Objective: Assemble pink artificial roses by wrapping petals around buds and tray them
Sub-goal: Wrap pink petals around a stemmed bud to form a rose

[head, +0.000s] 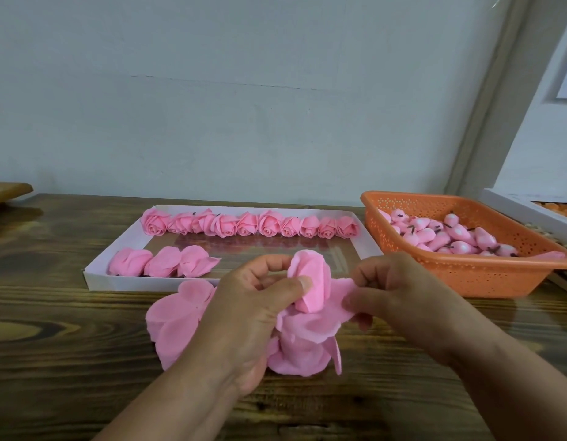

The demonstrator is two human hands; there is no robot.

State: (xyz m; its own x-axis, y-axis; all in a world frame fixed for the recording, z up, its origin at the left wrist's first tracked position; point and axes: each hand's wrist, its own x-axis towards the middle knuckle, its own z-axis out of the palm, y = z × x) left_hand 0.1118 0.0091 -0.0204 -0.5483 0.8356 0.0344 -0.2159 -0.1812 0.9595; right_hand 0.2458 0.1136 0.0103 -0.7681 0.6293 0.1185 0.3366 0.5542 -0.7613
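**Rose mid-wrap above table's near edge**

White tray (91, 283): ten finished roses (248, 224) along far edge, three (162, 261) at its near-left corner. Orange basket (466, 275) of buds (447, 237) at table's (69, 345) right edge. Left hand (244, 316) grips the half-wrapped rose (309, 281), thumb pressing; right hand (399, 291) pinches a loose petal (342, 291).

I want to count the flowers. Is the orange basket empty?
No, the orange basket holds a heap of pink buds.
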